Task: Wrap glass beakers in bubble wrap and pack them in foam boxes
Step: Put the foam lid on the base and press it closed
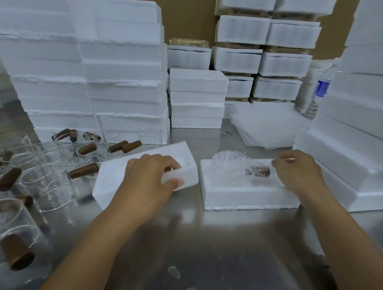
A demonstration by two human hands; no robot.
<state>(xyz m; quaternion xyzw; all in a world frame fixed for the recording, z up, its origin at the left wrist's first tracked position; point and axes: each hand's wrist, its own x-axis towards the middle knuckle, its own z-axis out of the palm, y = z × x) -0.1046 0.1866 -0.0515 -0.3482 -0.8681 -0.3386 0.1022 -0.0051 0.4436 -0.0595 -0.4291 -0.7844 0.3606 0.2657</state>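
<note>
A glass beaker wrapped in bubble wrap (236, 164), with a brown stopper showing through, lies in the open bottom half of a foam box (245, 195) on the steel table. My right hand (301, 171) rests at the box's right end, fingers loosely curled, pinching a thin pale strip; what the strip is I cannot tell. My left hand (152, 176) grips the edge of a tilted white foam lid (112, 178) just left of the box. Several bare glass beakers (49, 181) with brown stoppers stand at the left.
Tall stacks of foam boxes (89, 71) rise behind and on the right (361, 132). A pile of bubble wrap sheets (268, 125) lies behind the open box. A water bottle (321, 90) stands at the back right. Bare steel table (213, 247) spreads in front.
</note>
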